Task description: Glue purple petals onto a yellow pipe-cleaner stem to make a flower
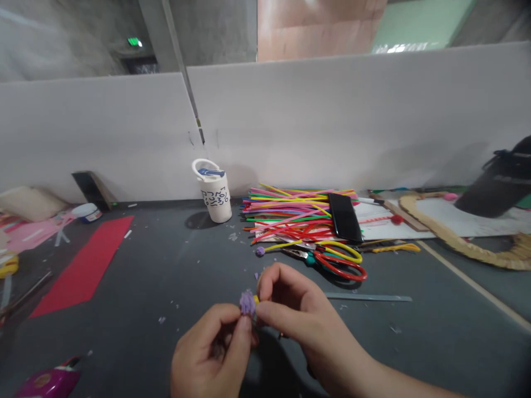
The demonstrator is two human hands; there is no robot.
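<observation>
Close to the table's near edge, my left hand point(215, 348) pinches a small purple paper flower point(248, 303) between thumb and forefinger. My right hand point(296, 309) is closed at the flower's right side, where a bit of yellow shows by its fingertips; the yellow piece is mostly hidden. Just beyond lies a yellow pipe cleaner point(282, 244) with a purple ball point(260, 251) on its end. Red-handled scissors point(340, 265) and pliers point(296, 253) rest behind my right hand.
A bundle of colourful pipe cleaners point(286, 207) lies under a black phone point(345, 217). Around them are a white cup point(216, 196), red paper point(89, 260), a glue stick point(369, 298), a dark bottle point(493, 182) and a purple glue gun or tape dispenser-like object point(52, 381).
</observation>
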